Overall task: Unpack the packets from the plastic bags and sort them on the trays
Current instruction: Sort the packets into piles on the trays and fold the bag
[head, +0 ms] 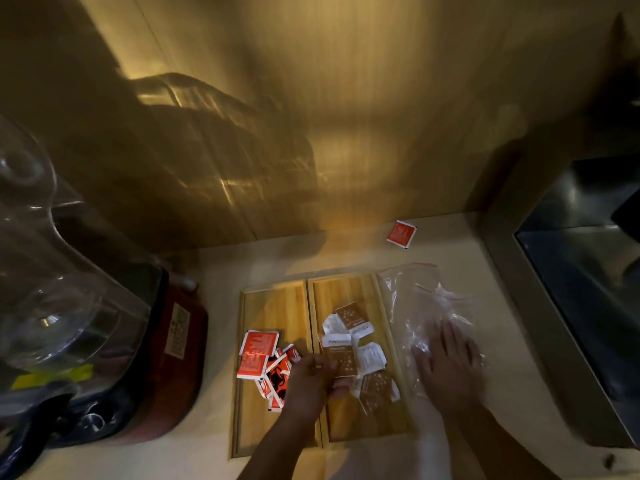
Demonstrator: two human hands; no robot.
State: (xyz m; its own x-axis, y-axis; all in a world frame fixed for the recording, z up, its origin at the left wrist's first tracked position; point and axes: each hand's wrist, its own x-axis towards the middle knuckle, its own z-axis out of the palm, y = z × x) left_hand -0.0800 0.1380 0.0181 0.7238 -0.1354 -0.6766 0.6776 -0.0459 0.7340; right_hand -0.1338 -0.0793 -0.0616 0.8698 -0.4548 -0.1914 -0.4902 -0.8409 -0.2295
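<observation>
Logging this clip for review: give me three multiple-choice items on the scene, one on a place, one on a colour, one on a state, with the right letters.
1. Where does the stray red packet lie?
A. on the counter beyond the trays
B. on the left tray
C. inside the plastic bag

2. What colour are the packets on the left tray?
A. brown
B. red
C. green

3. What is the right hand doing?
A. gripping a packet
B. hanging in the air
C. lying flat on the plastic bag

Key: 1 A, it sits alone near the wall; 2 B, the red pile lies there, brown ones on the right tray; 3 C, its fingers are spread over the clear film.
</observation>
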